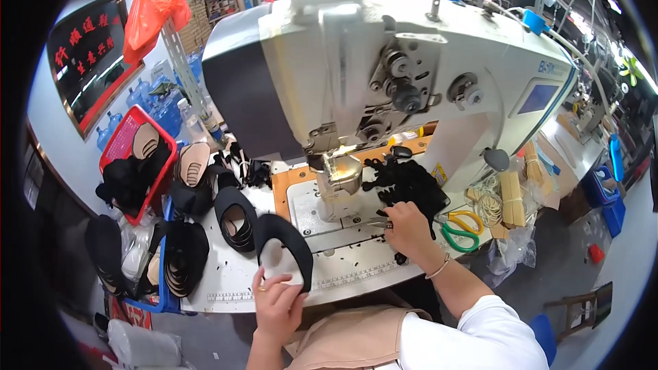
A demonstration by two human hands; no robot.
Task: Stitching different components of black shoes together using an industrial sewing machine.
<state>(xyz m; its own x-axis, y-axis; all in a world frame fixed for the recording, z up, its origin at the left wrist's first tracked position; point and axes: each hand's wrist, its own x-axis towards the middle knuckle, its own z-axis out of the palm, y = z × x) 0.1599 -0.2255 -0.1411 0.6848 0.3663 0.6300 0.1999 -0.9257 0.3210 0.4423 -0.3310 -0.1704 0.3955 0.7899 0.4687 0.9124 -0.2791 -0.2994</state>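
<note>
My left hand (pixel 277 301) grips the near edge of a black shoe upper with a pale lining (pixel 282 247), held at the front of the white sewing table (pixel 349 274). My right hand (pixel 409 228) rests on the table right of the needle post and holds small metal thread snips (pixel 379 222). It touches a pile of small black cut pieces (pixel 411 185). A large white sewing machine (pixel 384 68) rises directly behind both hands.
Stacked black shoe uppers (pixel 236 219) lie left of the machine. A red basket (pixel 130 157) holds more parts at far left. Green and yellow scissors (pixel 460 231), a coil of cord (pixel 488 199) and wooden sticks (pixel 513 197) sit at right.
</note>
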